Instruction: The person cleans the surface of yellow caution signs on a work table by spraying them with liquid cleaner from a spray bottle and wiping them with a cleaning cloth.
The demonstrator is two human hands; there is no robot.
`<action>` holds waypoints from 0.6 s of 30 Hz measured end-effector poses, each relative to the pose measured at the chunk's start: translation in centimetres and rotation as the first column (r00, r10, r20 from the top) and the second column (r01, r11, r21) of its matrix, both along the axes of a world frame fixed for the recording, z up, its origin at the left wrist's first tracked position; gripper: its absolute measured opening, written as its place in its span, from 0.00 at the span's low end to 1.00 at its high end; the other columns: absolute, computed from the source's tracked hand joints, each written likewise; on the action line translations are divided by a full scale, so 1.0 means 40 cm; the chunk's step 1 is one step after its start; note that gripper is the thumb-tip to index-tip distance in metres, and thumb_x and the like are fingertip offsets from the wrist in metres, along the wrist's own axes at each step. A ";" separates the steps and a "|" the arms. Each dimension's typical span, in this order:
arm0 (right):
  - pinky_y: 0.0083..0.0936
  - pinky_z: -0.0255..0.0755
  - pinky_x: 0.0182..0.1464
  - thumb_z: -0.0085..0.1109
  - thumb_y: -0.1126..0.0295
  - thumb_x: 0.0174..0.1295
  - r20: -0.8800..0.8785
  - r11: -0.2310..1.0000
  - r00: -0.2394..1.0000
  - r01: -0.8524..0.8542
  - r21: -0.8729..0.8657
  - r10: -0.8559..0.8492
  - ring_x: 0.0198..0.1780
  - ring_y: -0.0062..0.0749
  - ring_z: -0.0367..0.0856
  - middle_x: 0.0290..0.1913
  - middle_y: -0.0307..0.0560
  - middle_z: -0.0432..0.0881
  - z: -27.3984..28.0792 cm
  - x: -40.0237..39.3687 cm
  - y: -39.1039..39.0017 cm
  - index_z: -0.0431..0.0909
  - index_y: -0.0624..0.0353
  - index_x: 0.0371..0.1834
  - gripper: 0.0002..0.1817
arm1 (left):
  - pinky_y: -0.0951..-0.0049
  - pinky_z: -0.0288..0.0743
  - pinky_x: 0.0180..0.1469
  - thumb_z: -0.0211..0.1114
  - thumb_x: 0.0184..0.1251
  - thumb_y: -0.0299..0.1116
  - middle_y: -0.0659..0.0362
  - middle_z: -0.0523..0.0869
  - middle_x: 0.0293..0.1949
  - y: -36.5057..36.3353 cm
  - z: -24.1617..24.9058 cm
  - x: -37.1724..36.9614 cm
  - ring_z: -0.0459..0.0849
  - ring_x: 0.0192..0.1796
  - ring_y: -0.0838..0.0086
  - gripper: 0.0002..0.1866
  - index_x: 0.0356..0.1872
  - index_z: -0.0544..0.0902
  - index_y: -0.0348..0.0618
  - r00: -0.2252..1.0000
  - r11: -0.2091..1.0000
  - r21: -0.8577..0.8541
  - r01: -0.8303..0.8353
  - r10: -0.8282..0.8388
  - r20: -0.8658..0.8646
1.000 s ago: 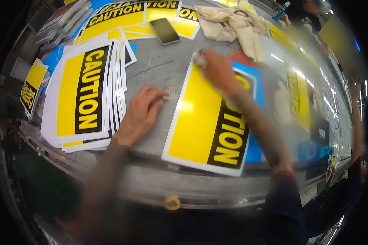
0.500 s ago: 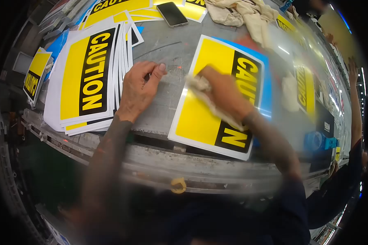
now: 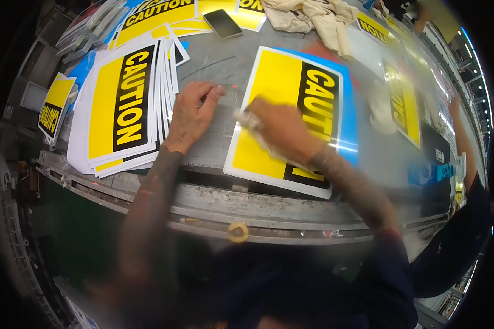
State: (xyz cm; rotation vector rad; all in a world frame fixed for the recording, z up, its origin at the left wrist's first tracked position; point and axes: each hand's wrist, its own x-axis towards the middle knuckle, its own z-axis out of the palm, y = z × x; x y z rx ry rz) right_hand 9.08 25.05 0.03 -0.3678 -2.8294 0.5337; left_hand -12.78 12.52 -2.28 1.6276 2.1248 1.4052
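My right hand (image 3: 285, 129) is closed round an off-white rag (image 3: 252, 127), pressed on the face of a yellow and black CAUTION sign (image 3: 274, 77). Part of the rag shows past the fingers and below the palm. That sign lies on a blue sheet (image 3: 348, 104) whose edge sticks out at the right. My left hand (image 3: 191, 112) rests curled on the grey table (image 3: 225, 77), thumb against the fingers, with nothing visible in it. Just left of it is a fanned stack of CAUTION signs (image 3: 130, 104).
A phone (image 3: 223, 24) lies at the back near more signs (image 3: 159, 17). Crumpled cloths (image 3: 324, 22) sit at the back right. A tape roll (image 3: 238, 232) is at the table's front rail (image 3: 280, 208). A blue tool (image 3: 431, 172) and another person's arm (image 3: 464, 142) are at the right.
My right hand has slid the rag slightly left across the sign. My left hand stays curled in about the same place. The whole view has shifted a little.
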 end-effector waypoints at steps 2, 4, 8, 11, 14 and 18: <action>0.45 0.86 0.41 0.69 0.66 0.72 -0.141 0.960 0.950 -0.276 0.051 0.280 0.44 0.50 0.94 0.46 0.48 0.87 -0.070 0.018 -0.064 0.79 0.53 0.55 0.13 | 0.61 0.78 0.47 0.70 0.85 0.42 0.54 0.92 0.41 0.000 -0.001 0.005 0.84 0.43 0.61 0.15 0.46 0.93 0.38 1.000 1.000 -0.030 -0.005 0.006 0.023; 0.44 0.85 0.41 0.70 0.67 0.71 -0.124 0.925 0.917 -0.374 0.070 0.380 0.44 0.50 0.94 0.45 0.47 0.87 -0.051 0.020 -0.086 0.80 0.53 0.54 0.12 | 0.60 0.78 0.47 0.70 0.84 0.42 0.54 0.92 0.41 0.003 -0.002 0.000 0.85 0.43 0.60 0.15 0.46 0.93 0.38 1.000 0.998 -0.059 0.007 -0.006 0.002; 0.47 0.84 0.42 0.73 0.66 0.69 -0.107 0.999 0.994 -0.037 0.024 0.039 0.43 0.51 0.93 0.45 0.47 0.88 -0.051 0.016 -0.019 0.85 0.50 0.54 0.12 | 0.65 0.78 0.50 0.67 0.88 0.45 0.54 0.92 0.43 -0.005 -0.014 -0.011 0.85 0.43 0.64 0.18 0.49 0.94 0.40 1.000 1.000 -0.005 -0.010 0.009 -0.017; 0.48 0.85 0.45 0.71 0.59 0.72 -0.068 0.936 0.953 -0.302 -0.181 0.294 0.45 0.52 0.93 0.48 0.49 0.87 -0.040 0.068 -0.117 0.84 0.53 0.52 0.13 | 0.66 0.78 0.51 0.65 0.88 0.44 0.54 0.91 0.42 -0.011 0.001 -0.009 0.85 0.43 0.65 0.17 0.50 0.94 0.41 1.000 0.999 -0.052 -0.013 0.013 -0.006; 0.46 0.84 0.51 0.72 0.51 0.76 -0.097 0.872 0.957 -0.288 -0.396 0.273 0.48 0.57 0.93 0.47 0.55 0.92 0.027 0.105 -0.097 0.87 0.55 0.62 0.22 | 0.65 0.77 0.50 0.64 0.88 0.41 0.54 0.90 0.41 -0.007 0.004 -0.007 0.85 0.44 0.65 0.16 0.49 0.94 0.41 1.000 0.997 -0.077 0.009 -0.010 -0.020; 0.41 0.82 0.58 0.78 0.43 0.69 0.074 0.926 0.996 0.065 -0.373 -0.040 0.56 0.51 0.91 0.56 0.56 0.92 0.099 0.136 0.095 0.83 0.60 0.72 0.38 | 0.64 0.77 0.51 0.66 0.87 0.38 0.53 0.90 0.43 -0.005 0.001 -0.001 0.85 0.46 0.62 0.14 0.48 0.93 0.37 0.999 0.998 -0.043 0.048 -0.048 -0.013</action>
